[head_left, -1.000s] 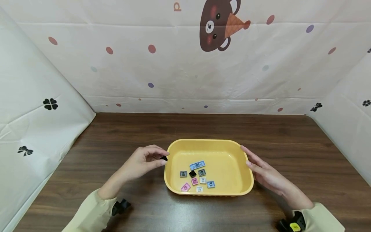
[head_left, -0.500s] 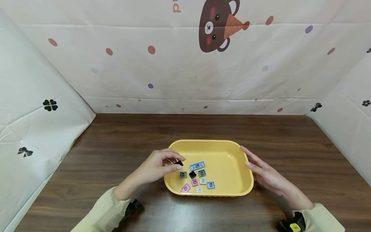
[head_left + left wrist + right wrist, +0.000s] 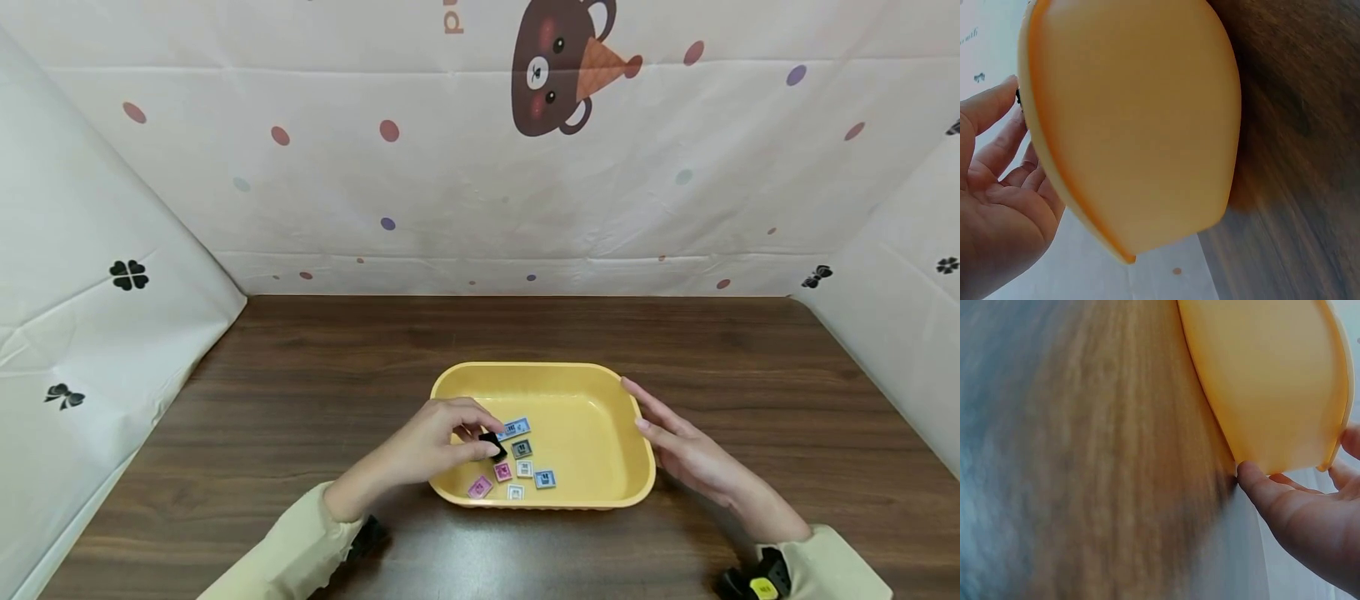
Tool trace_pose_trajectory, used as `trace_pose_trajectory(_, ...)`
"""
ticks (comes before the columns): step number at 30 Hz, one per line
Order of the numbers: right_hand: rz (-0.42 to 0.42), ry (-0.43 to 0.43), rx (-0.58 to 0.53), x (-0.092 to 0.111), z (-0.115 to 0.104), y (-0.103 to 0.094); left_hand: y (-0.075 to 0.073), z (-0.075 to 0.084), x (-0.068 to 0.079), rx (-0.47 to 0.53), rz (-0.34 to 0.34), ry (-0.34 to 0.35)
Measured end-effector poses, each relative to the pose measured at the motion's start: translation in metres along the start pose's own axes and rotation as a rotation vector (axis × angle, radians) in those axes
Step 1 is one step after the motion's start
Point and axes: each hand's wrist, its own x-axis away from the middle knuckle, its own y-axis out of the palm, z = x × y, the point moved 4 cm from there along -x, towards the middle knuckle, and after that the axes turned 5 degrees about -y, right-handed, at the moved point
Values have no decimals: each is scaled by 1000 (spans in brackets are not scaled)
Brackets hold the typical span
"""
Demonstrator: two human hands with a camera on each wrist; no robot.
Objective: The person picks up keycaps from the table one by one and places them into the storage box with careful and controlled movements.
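Observation:
My left hand (image 3: pixel 442 442) is over the left part of a yellow tray (image 3: pixel 592 425) and pinches a small black square piece (image 3: pixel 491 439) between thumb and fingers. The held piece overlaps another black piece lying in the tray. About it lie small printed tiles: a long blue tile (image 3: pixel 514 429), a grey tile (image 3: pixel 522 449), a pink tile (image 3: pixel 502 472), a white tile (image 3: pixel 524 469) and a blue tile (image 3: pixel 545 479). Another grey tile is hidden behind the left hand. My right hand (image 3: pixel 697 458) touches the tray's right side with extended fingers.
The tray stands on a dark wooden table (image 3: pixel 337 350). White printed cloth (image 3: pixel 450 175) rises behind the table and along both sides. A second pink tile (image 3: pixel 480 487) and a second white tile (image 3: pixel 515 492) lie near the tray's front wall.
My left hand has carried the black piece rightward from outside the tray's left rim to above the tiles. The right hand has stayed at the tray's right side.

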Motion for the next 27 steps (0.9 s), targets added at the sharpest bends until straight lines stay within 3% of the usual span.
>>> trace_pose_trajectory(7,6,10,5,0,0,1,10,1,-5,-59,-35,3)
trace_pose_trajectory(18,-7,-2,-1,-2,1,0,23,2,-10,-122,-156,-16)
trace_pose_trajectory(27,-9,-5,3,-2,1,0,28,0,-13,-153,-185,-5)
